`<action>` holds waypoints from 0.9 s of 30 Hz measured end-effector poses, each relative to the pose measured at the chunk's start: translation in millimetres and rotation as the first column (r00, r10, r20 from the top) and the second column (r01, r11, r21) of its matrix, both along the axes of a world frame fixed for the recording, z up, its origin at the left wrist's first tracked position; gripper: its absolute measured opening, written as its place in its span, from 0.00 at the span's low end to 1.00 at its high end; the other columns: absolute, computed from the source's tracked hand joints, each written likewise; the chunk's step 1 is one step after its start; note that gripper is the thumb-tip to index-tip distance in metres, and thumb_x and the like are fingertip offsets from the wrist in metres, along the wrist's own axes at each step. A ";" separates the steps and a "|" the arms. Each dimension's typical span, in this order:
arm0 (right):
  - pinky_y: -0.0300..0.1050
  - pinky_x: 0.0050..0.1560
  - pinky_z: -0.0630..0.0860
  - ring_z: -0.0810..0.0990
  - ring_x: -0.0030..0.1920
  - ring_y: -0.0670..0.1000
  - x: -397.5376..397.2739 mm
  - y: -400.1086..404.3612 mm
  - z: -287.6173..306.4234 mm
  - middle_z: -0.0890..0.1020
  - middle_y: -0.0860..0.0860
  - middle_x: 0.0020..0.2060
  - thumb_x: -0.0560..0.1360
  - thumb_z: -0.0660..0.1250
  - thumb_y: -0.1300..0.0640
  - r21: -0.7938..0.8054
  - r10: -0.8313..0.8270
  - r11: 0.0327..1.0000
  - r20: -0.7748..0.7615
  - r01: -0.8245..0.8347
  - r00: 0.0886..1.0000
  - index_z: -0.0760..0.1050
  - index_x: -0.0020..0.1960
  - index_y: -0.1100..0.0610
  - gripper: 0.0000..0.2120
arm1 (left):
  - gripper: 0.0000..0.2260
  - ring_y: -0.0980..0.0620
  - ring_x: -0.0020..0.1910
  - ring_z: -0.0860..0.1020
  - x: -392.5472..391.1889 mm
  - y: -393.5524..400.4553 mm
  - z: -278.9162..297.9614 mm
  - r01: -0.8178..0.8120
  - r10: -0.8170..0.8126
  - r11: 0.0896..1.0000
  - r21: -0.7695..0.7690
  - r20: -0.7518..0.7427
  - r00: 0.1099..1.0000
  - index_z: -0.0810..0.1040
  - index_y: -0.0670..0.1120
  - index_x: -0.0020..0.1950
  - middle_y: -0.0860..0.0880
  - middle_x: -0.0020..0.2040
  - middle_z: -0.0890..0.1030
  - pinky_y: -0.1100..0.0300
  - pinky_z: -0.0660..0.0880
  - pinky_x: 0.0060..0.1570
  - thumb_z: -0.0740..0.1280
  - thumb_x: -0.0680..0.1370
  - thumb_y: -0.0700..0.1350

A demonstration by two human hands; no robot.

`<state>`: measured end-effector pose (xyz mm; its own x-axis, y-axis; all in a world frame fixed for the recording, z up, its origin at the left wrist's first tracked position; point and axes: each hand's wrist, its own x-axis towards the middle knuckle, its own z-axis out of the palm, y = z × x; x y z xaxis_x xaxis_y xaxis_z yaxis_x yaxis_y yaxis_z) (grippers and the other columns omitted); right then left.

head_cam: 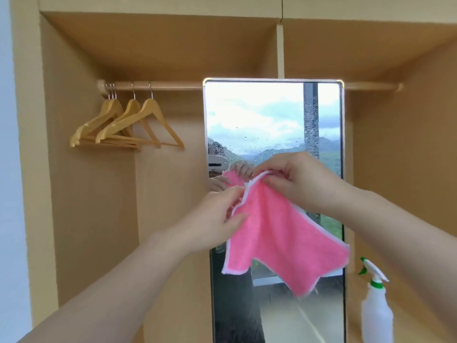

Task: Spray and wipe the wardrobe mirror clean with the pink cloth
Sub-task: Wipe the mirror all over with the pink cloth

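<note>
Right in front of the wardrobe mirror (273, 125), both hands are up holding the pink cloth (279, 233) by its top edge. Left hand (217, 214) is pinching the white-trimmed hem between thumb and fingers, and the right hand (294, 179) is pinching the same hem a bit higher up and to the right, so the rest of the cloth just hangs down loose in front of the glass, not touching it as far as I can tell. Mirror's got a thin pale frame and it's speckled with little droplets, mostly across the middle and along the dark vertical strip in the reflection; you can also see cloudy sky and hills reflected in it. Spray bottle (377, 310) (white with a green and white trigger) is standing upright on the wardrobe shelf just to the right of the mirror, lower corner. Over on the left, a bunch of wooden hangers (128, 125) hang off the rail (173, 85) in the open wardrobe (81, 194).
</note>
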<state>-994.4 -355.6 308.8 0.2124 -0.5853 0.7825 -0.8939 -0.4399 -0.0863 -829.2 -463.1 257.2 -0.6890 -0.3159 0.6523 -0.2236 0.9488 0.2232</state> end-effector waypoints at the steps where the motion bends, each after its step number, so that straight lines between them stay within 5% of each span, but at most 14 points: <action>1: 0.19 0.42 0.66 0.72 0.40 0.22 -4.1 3.3 1.6 0.74 0.28 0.39 0.75 0.65 0.67 0.023 -0.023 0.999 0.014 0.022 1.000 0.83 0.53 0.53 0.14 | 0.08 0.54 0.37 0.73 -4.3 2.4 0.5 -0.030 0.028 0.999 -0.037 -0.039 0.999 0.71 0.55 0.43 0.49 0.39 0.76 0.54 0.71 0.39 0.62 0.78 0.42; 4: 0.21 0.38 0.66 0.73 0.36 0.26 -21.8 11.5 3.0 0.78 0.35 0.37 0.74 0.67 0.67 0.121 -0.095 0.989 0.041 0.089 0.995 0.82 0.53 0.56 0.12 | 0.11 0.56 0.46 0.75 -13.5 4.4 5.0 -0.062 0.056 0.997 -0.045 -0.122 0.991 0.76 0.53 0.48 0.52 0.45 0.79 0.63 0.68 0.46 0.59 0.79 0.37; 8: 0.37 0.35 0.70 0.75 0.33 0.43 -48.6 17.0 -7.2 0.82 0.57 0.38 0.71 0.71 0.62 0.358 -0.128 0.927 0.022 0.111 0.992 0.83 0.47 0.60 0.05 | 0.14 0.48 0.58 0.75 -24.5 7.9 12.0 -0.098 0.084 0.991 -0.095 -0.147 0.986 0.78 0.44 0.54 0.49 0.54 0.81 0.55 0.69 0.59 0.56 0.74 0.42; 10: 0.38 0.29 0.66 0.69 0.28 0.42 -56.0 16.0 -13.1 0.76 0.55 0.31 0.73 0.68 0.62 0.413 -0.149 0.900 -0.011 0.141 0.989 0.81 0.42 0.62 0.04 | 0.13 0.49 0.57 0.75 -27.6 13.9 14.4 -0.095 0.076 0.986 -0.135 -0.137 0.988 0.78 0.43 0.55 0.49 0.53 0.80 0.62 0.68 0.55 0.58 0.76 0.41; 15: 0.30 0.33 0.69 0.75 0.34 0.34 -63.0 17.4 -18.6 0.77 0.44 0.38 0.79 0.60 0.62 0.426 -0.133 0.899 0.051 0.099 0.990 0.74 0.45 0.54 0.07 | 0.08 0.55 0.52 0.76 -19.1 21.7 22.6 -0.083 0.071 0.987 -0.136 -0.088 0.994 0.77 0.47 0.54 0.53 0.52 0.80 0.71 0.68 0.50 0.64 0.78 0.37; 19: 0.25 0.30 0.67 0.74 0.30 0.29 -62.4 15.6 -20.4 0.75 0.39 0.34 0.79 0.62 0.61 0.315 -0.028 0.947 0.270 -0.060 0.962 0.76 0.50 0.57 0.04 | 0.03 0.59 0.47 0.76 -13.7 20.6 24.8 -0.096 0.091 0.988 -0.120 -0.042 0.995 0.76 0.48 0.51 0.54 0.49 0.79 0.70 0.70 0.46 0.65 0.78 0.46; 22: 0.36 0.34 0.67 0.75 0.35 0.38 -61.9 7.4 -29.7 0.76 0.42 0.36 0.78 0.64 0.55 0.134 -0.131 0.984 0.103 0.117 0.986 0.72 0.53 0.51 0.05 | 0.06 0.59 0.43 0.75 -15.5 19.9 24.2 -0.149 0.137 0.981 -0.123 -0.100 0.986 0.76 0.44 0.51 0.54 0.46 0.78 0.69 0.67 0.41 0.60 0.81 0.44; 24: 0.46 0.40 0.70 0.79 0.43 0.53 -61.6 1.7 -36.9 0.80 0.50 0.41 0.78 0.61 0.55 -0.013 -0.193 0.981 -0.071 0.193 0.979 0.70 0.58 0.52 0.09 | 0.06 0.56 0.45 0.75 -15.4 19.5 26.0 -0.202 0.187 0.971 -0.124 -0.127 0.974 0.75 0.47 0.50 0.55 0.45 0.77 0.72 0.67 0.42 0.59 0.82 0.43; 27: 0.48 0.49 0.74 0.80 0.49 0.53 -61.5 -5.6 -42.3 0.81 0.49 0.51 0.75 0.60 0.60 -0.022 -0.036 0.999 -0.121 0.034 0.992 0.73 0.57 0.53 0.12 | 0.06 0.56 0.48 0.76 -13.4 19.4 30.8 -0.196 0.183 0.972 -0.128 -0.110 0.977 0.77 0.46 0.52 0.55 0.47 0.78 0.75 0.67 0.45 0.61 0.81 0.41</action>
<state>-1055.9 -361.2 266.4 0.2867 -0.5784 0.7638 -0.9120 -0.4088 0.0327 -842.7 -443.7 288.0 -0.5569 -0.3374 0.7590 -0.3861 0.9142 0.1231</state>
